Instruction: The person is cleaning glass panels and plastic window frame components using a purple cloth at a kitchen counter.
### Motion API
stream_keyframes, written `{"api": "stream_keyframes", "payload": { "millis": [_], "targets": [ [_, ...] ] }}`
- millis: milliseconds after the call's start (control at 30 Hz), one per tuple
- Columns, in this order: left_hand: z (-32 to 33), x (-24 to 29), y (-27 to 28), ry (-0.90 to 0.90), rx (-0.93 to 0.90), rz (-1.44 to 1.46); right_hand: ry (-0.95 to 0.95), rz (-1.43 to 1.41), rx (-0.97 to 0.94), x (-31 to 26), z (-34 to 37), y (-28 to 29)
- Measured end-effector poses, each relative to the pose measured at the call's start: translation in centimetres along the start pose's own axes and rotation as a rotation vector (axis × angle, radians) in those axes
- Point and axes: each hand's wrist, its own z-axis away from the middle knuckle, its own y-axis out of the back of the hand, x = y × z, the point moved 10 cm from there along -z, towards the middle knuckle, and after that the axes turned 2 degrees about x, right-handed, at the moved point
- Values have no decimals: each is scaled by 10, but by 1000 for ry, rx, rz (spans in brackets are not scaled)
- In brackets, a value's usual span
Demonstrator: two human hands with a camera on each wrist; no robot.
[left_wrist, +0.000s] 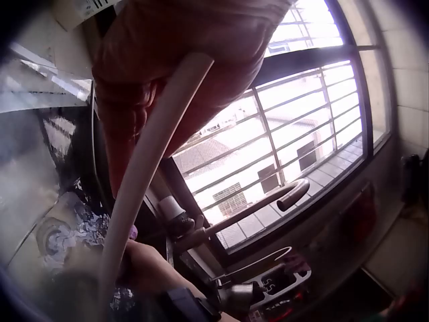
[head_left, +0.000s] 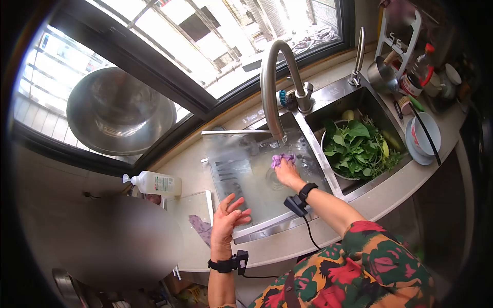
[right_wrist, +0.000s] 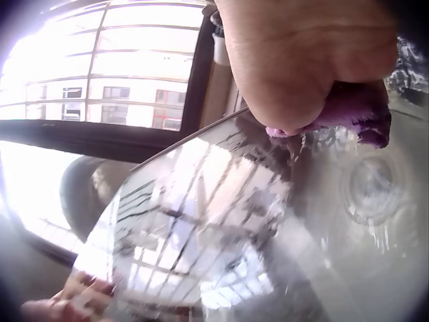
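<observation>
A clear panel with white edge strips, like a fridge shelf [head_left: 231, 177], lies tilted over the left sink basin, its surface wet. My left hand [head_left: 229, 220] holds its near left corner, fingers spread over the edge; in the left wrist view a white strip [left_wrist: 151, 147] crosses in front of the palm. My right hand [head_left: 288, 174] grips a crumpled purple cloth [head_left: 281, 160] against the panel, below the tap's spout [head_left: 280, 134]. The right wrist view shows the cloth [right_wrist: 355, 117] bunched under the fingers, with wet streaks and reflections around it.
The right basin holds a colander of leafy greens [head_left: 354, 141]. A soap pump bottle [head_left: 159, 183] and a purple-grey cloth [head_left: 200, 228] are on the left counter. Bowls [head_left: 423, 136], a pot [head_left: 382, 74] and a red-capped bottle [head_left: 415, 79] stand at the right. Cables hang from both wrists.
</observation>
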Motion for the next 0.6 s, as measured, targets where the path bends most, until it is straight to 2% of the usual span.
{"api": "stream_keyframes", "payload": {
  "millis": [100,167,200,267,467,600],
  "targets": [
    [4,-2,0,-4,-1,15,248,-37,-10,-41,50,-4],
    [10,-3,-1,-7,9,22,523,92,-9,-75,101,-6],
    [14,-4,-2,-10,16,29,526,94,-15,-79,119,1],
    [25,-3,1,-30,45,45,633,94,-152,-94,149,1],
    [77,30,5,-128,137,8,487,-82,-103,-52,112,13],
    [124,56,7,-190,231,-69,534,-217,-73,-53,120,19]
  ]
}}
